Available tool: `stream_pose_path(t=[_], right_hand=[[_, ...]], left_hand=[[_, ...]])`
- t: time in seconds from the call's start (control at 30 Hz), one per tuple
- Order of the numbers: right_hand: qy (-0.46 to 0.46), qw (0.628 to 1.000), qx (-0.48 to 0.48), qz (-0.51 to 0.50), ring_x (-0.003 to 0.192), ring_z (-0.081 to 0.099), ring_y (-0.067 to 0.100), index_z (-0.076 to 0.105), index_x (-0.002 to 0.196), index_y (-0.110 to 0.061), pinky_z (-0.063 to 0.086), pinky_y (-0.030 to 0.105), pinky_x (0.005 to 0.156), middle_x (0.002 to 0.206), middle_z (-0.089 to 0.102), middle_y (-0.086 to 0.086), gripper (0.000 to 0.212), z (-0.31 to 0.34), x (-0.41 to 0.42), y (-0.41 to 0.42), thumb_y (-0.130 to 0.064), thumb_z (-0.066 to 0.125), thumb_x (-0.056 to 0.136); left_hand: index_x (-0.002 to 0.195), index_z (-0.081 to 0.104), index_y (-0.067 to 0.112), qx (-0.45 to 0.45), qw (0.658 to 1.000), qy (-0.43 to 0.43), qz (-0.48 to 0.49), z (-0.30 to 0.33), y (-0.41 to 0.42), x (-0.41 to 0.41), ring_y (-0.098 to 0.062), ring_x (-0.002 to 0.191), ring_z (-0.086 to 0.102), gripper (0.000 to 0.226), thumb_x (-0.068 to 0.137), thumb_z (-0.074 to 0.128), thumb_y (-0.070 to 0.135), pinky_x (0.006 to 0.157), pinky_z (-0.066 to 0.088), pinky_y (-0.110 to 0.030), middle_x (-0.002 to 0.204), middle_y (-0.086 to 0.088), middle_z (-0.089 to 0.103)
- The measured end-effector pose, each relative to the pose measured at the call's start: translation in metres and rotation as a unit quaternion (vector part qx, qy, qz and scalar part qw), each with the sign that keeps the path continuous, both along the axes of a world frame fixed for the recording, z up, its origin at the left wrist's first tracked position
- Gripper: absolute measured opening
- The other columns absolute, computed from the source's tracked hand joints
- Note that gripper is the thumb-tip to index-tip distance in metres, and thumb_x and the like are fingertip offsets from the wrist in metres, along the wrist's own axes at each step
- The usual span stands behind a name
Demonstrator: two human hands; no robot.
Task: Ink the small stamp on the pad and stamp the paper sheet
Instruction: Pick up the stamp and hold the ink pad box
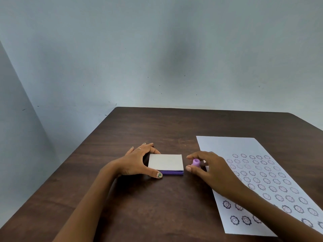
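Gripping the closed pad (166,162) at its left edge with the left hand (138,161); pinching the stamp (196,162) in the right hand (211,167), just right of the pad, beside the paper (227,145) on the desk (157,206).

Bare forearms (90,198), thin silver ring (139,148) on left hand (138,161), green-painted thumbnail (159,175)

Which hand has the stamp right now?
The right hand, fingers curled round the small purple plastic stamp; the left hand only grips the white-topped purple ink pad.
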State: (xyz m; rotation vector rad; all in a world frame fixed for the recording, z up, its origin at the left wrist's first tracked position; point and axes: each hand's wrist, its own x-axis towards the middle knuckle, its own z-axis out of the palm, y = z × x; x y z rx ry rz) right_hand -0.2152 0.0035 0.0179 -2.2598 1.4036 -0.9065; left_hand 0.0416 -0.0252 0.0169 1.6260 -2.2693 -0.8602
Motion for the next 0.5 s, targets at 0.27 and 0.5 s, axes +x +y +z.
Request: stream_pose_path(t=[0.27, 0.5], right_hand=[[0.183, 0.982, -0.004, 0.057, 0.125, 0.033, 0.009, 0.046, 0.124, -0.033, 0.028, 0.032, 0.099, 0.135, 0.047, -0.012, 0.044, 0.014, 0.021, -0.007, -0.050, 0.052, 0.084], [0.230, 0.969, 0.034, 0.081, 0.120, 0.046, 0.011, 0.048, 0.126, -0.027, 0.031, 0.033, 0.105, 0.135, 0.051, -0.006, 0.045, 0.022, 0.031, -0.016, -0.044, 0.055, 0.084]], left_hand=[[0.121, 0.044, 0.044, 0.005, 1.000, -0.008, -0.001, 0.000, -0.001, 0.000, -0.011, 0.146, -0.004, 0.064, 0.067, 0.076, 0.053, 0.116, -0.013, -0.044, 0.158, 0.009, 0.011], [0.121, 0.045, 0.043, 0.001, 1.000, -0.002, 0.001, 0.000, 0.000, -0.001, -0.011, 0.145, -0.004, 0.062, 0.068, 0.076, 0.051, 0.116, -0.013, -0.044, 0.158, 0.009, 0.012]])
